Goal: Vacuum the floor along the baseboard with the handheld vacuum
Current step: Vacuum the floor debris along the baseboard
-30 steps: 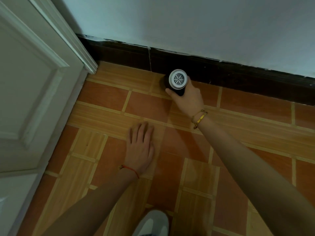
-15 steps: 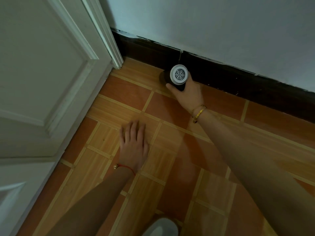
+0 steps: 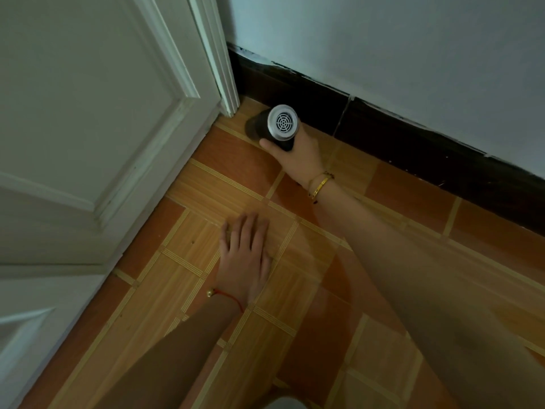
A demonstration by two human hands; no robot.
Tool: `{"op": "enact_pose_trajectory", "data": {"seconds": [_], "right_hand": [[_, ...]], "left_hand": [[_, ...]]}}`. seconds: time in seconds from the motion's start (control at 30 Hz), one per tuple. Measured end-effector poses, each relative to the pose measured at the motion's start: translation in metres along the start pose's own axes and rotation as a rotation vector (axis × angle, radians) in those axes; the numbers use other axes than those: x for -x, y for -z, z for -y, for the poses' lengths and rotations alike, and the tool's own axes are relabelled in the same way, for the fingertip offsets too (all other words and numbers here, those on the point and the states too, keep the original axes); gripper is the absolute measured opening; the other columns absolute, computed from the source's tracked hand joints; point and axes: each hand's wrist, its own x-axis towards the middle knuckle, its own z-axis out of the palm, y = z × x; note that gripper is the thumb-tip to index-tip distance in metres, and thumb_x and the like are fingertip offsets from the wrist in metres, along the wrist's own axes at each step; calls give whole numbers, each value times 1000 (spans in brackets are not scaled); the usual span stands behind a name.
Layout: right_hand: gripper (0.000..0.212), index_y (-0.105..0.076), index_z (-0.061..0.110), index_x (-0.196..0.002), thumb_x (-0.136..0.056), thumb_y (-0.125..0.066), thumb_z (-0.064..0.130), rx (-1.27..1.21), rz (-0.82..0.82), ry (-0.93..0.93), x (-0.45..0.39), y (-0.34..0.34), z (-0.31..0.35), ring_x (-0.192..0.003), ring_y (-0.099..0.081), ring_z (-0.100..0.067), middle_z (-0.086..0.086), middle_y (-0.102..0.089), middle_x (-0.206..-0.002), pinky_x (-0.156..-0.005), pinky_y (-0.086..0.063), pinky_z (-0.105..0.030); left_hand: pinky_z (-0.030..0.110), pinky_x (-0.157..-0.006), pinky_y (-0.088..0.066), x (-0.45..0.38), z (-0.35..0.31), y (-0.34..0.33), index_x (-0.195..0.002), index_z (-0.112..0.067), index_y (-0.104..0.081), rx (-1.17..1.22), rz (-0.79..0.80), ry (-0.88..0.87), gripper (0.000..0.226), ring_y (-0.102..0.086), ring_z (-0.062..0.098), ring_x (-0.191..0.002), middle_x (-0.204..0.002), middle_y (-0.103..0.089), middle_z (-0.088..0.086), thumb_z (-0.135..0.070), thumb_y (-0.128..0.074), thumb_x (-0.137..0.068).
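My right hand (image 3: pixel 300 156) grips a black handheld vacuum (image 3: pixel 275 128) with a round silver vent cap facing up. Its nose points down at the tiled floor (image 3: pixel 206 187), right beside the dark baseboard (image 3: pixel 383 128) and close to the corner where the white door frame (image 3: pixel 224 84) meets the wall. The nozzle end is hidden under the body. My left hand (image 3: pixel 246 258) lies flat, palm down, on the tiles nearer to me, with fingers spread and nothing in it.
A white panelled door (image 3: pixel 88 128) fills the left side, its lower edge running along the floor. The pale wall (image 3: pixel 383 39) rises above the baseboard. A light shoe tip (image 3: pixel 284 404) shows at the bottom edge.
The vacuum and my right hand have travelled left along the baseboard, from a wall joint toward the door-frame corner. My left hand stays flat on the tiles.
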Motion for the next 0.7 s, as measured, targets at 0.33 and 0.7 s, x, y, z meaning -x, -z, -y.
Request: {"op": "enact_pose_trajectory", "data": {"seconds": [0.33, 0.7], "right_hand": [[70, -46, 17, -136, -78, -73, 45, 28, -19, 20, 4, -25, 12, -118, -57, -15, 0, -62, -128, -96, -47, -26], [63, -53, 15, -129, -77, -75, 42, -15, 310, 53, 55, -74, 32, -106, -61, -9, 2, -66, -119, -92, -50, -24]], "left_hand": [[60, -116, -28, 11, 14, 7, -152, -13, -33, 25, 8, -14, 57, -32, 34, -146, -154, -40, 13, -36, -25, -100], [56, -117, -27, 56, 55, 14, -147, -11, -40, -66, -34, 136, 52, -38, 34, -139, -148, -44, 14, -29, -31, -99]]}}
